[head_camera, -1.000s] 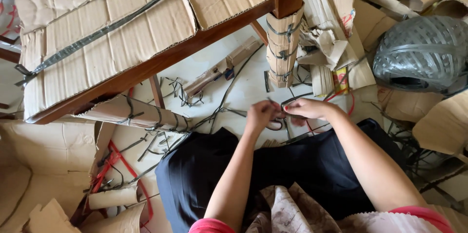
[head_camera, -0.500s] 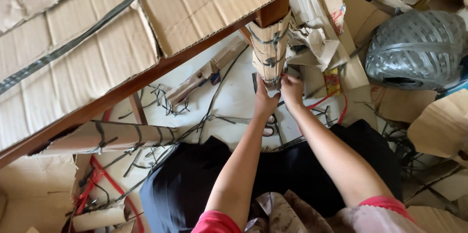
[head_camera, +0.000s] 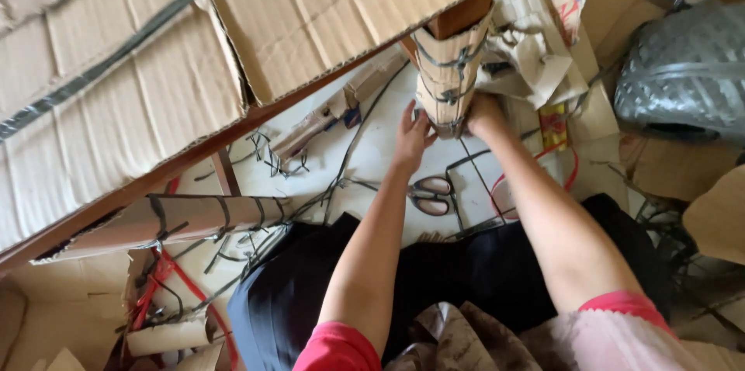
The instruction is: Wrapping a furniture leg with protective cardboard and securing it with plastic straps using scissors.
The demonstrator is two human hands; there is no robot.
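Left hand [head_camera: 411, 136] lay flat, fingers spread, against lower left side of brown cardboard-wrapped wooden table leg [head_camera: 450, 76] bound with dark plastic straps. Right hand [head_camera: 483, 111] pressed leg's lower right side; fingers hidden, closure could not be told. Pink-handled scissors [head_camera: 431, 194] lay on white floor [head_camera: 372, 154] just below left hand. Grey strapping coil [head_camera: 687, 68] sat well right of right hand.

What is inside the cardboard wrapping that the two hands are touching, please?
A brown wooden leg shows above the cardboard wrapping, which dark straps bind. Lower down, the cardboard hides it.
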